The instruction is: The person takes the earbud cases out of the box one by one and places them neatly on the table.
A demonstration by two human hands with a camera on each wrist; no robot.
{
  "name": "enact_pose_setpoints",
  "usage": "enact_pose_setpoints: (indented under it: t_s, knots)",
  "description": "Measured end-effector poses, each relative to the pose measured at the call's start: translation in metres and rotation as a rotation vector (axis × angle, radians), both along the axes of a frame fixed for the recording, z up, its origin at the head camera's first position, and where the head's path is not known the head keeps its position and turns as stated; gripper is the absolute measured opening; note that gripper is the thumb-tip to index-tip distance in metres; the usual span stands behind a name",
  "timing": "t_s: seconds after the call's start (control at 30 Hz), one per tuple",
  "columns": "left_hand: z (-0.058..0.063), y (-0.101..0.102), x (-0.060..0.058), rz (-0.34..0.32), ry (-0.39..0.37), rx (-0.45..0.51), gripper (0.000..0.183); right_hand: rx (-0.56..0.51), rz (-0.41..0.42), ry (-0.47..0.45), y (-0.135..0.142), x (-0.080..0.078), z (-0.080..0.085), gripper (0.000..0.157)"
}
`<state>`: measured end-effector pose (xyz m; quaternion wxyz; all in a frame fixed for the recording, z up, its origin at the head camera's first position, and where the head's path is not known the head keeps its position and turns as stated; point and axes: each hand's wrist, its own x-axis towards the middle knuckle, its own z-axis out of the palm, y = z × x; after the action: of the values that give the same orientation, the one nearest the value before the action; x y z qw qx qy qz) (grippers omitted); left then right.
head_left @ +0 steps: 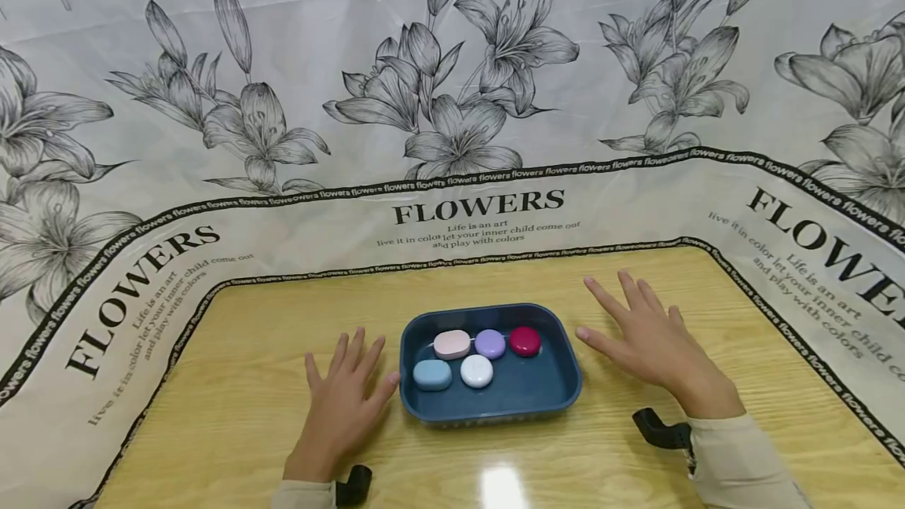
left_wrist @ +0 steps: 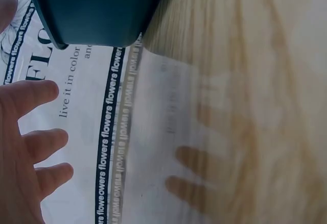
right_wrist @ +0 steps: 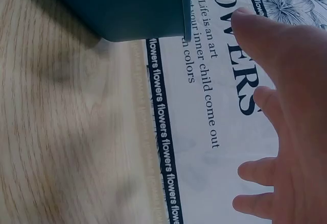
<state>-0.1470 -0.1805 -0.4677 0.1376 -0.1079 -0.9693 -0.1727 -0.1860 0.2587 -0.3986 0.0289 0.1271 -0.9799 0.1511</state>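
A dark blue tray [head_left: 523, 401] stands on the wooden table between the two hands. Inside it lie a pink oval piece [head_left: 452, 344], a lilac round piece [head_left: 490, 344], a crimson round piece [head_left: 525, 342], a light blue oblong piece [head_left: 432, 375] and a white round piece [head_left: 477, 371], all glossy. Just left of the tray, the left hand [head_left: 344, 399] spreads its fingers and holds nothing; its thumb is close to the tray's side. Right of the tray, the right hand [head_left: 654, 344] is likewise spread with nothing in it. Each wrist view shows the tray's outer wall beyond the fingers.
Behind and at both sides of the wooden table [head_left: 269, 320] hangs a white cloth [head_left: 339, 226] printed with flowers and lettering. Black wrist mounts [head_left: 662, 429] sit at the cuffs of both beige sleeves. A bright reflection lies on the table's front part.
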Motion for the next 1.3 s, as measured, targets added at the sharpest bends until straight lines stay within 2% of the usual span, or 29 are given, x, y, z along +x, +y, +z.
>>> enact_pose_setpoints:
  t_s: [0.27,0.43,0.7,0.87,1.1,1.3]
  knots:
    - [-0.004,0.002,0.003,-0.006,0.039,0.042,0.064,0.035,0.018,0.023,-0.001,0.003,-0.008,0.079]
    - [-0.001,0.004,0.001,-0.008,0.059,0.062,0.063,0.049,0.027,0.055,0.0,0.001,-0.008,0.078]
    - [0.003,0.006,0.002,0.018,-0.011,0.068,0.061,0.049,0.038,0.06,-0.003,-0.001,-0.006,0.076]
    - [0.001,0.005,0.006,0.025,-0.01,0.072,0.059,0.035,0.076,0.072,-0.008,-0.002,-0.01,0.072]
    - [0.0,0.009,0.009,0.033,-0.017,0.131,0.051,-0.017,0.101,0.034,-0.017,0.001,-0.011,0.071]
    - [-0.002,0.014,0.005,-0.012,0.0,0.235,0.046,-0.196,0.185,-0.032,-0.024,0.002,-0.009,0.07]
